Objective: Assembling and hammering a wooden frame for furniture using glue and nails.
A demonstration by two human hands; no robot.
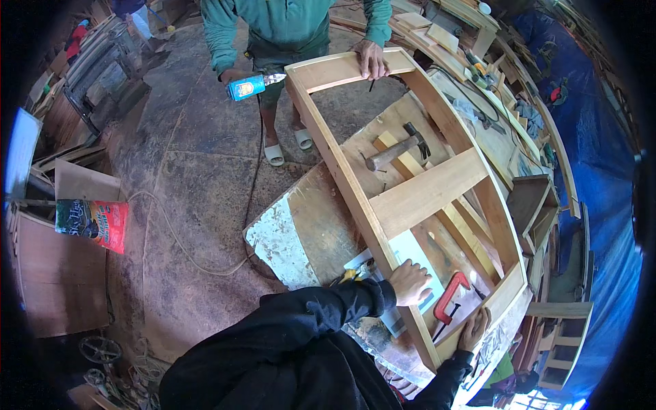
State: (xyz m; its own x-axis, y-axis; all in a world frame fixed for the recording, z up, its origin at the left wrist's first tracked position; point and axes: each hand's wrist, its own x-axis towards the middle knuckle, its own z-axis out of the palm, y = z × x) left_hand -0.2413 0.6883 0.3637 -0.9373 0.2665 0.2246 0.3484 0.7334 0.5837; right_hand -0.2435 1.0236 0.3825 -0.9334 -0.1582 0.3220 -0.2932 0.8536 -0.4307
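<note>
A long wooden frame (418, 193) with a broad crosspiece and one curved side rests over the workbench. My left hand (410, 283) grips its left rail, fingers curled over the top toward the inside. At the near end, my right hand (473, 332) is closed around the end rail. Inside the frame, between my hands, lies a red C-clamp (449, 298). Farther up, a hammer (398, 151) lies on wooden strips. Across from me, a co-worker's hand (371, 58) holds the far rail, and the other has a blue power tool (246, 87) beside the frame's far left corner.
Below the frame is a worn workbench (321, 212) with a paint-spotted white corner. A cord (254, 171) hangs from the power tool. Wood pieces and tools crowd the right, beside a blue tarp (601, 205). A red and green bag (92, 222) stands at left.
</note>
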